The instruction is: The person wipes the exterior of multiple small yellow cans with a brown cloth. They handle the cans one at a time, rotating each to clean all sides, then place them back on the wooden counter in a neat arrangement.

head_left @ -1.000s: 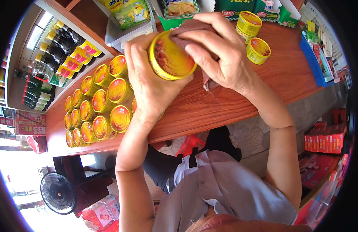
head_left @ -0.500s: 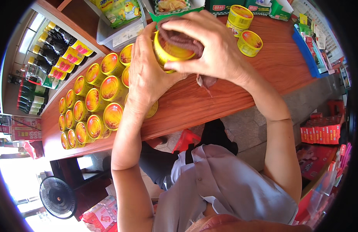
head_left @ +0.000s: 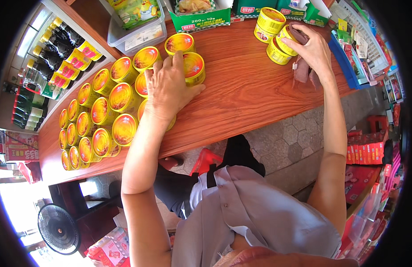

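My left hand (head_left: 168, 89) is over the rows of round yellow cans (head_left: 121, 97) at the left, fingers and thumb apart. Its fingers reach beside an end can (head_left: 194, 67), and the hand hides part of the cans beneath it. At the back right, my right hand (head_left: 316, 51) is closed round another yellow can (head_left: 286, 39), with a brown cloth (head_left: 304, 73) in the same hand hanging down. That can sits on or just above a lower can (head_left: 277, 52); I cannot tell which. Next to it stands a stack of two cans (head_left: 271, 20).
At the back are a clear plastic tub (head_left: 141, 38) with a green packet, and green cartons (head_left: 201, 21). A blue tray (head_left: 348, 66) of packets lies at the right end of the wooden counter (head_left: 232, 93). Dark bottles (head_left: 65, 53) line the left shelf.
Both hands held a can and the cloth together near the middle back. They have parted: the right carried can and cloth right to the small stacks, the left dropped onto the can rows.
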A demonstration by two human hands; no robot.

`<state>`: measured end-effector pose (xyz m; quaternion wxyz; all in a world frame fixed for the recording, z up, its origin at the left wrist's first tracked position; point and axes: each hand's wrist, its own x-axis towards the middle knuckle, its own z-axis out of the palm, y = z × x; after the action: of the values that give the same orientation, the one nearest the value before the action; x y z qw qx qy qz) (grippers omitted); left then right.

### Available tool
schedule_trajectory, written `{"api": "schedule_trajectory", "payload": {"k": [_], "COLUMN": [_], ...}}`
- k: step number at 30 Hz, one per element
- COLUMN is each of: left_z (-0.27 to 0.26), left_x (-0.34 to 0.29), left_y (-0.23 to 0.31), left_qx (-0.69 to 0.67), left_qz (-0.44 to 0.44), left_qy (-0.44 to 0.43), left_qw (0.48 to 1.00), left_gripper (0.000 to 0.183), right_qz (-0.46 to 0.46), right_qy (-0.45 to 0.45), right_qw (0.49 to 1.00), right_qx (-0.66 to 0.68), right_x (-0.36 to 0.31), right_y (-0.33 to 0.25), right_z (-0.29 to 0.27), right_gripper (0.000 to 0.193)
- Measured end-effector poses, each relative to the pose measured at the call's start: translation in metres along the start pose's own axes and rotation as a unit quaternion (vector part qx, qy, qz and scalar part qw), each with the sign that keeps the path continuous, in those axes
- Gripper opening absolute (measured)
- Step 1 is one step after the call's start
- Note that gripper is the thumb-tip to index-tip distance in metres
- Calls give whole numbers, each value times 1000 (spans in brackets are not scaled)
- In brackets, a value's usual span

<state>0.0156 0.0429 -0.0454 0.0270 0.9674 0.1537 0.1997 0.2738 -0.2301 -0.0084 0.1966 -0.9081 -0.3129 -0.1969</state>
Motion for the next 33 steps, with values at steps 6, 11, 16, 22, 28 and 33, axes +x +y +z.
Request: {"api": "schedule_trajectory", "payload": {"k": [6, 11, 16, 22, 28, 33], "left_z": [-3, -8, -18, -29, -34, -33], "left_x": [6, 5, 5, 12, 13, 20], "left_y": [-2, 6, 15, 20, 16, 3], "left_qx": [-37, -51, -114, -398, -595, -396], "left_qz": [-2, 43, 47, 49, 65, 135], "left_qy": [-46, -44, -122, -21, 135, 318], "left_qw": [998, 997, 985, 916, 789, 851], "left_gripper": [81, 80, 81, 78, 91, 86], "right_qz": [-40, -53, -99, -297, -500, -463], "right_qy": [-2, 8, 111, 225, 226, 208], "right_qw": [999, 996, 987, 918, 777, 826], "right_qx": [-33, -68, -56, 134, 309, 245], "right_x": [3, 1, -11, -10, 20, -3], "right_y": [-4, -5, -22, -107, -173, -179], "right_z": [9, 6, -1, -34, -20, 8], "right_gripper": [71, 71, 52, 40, 40, 38]}}
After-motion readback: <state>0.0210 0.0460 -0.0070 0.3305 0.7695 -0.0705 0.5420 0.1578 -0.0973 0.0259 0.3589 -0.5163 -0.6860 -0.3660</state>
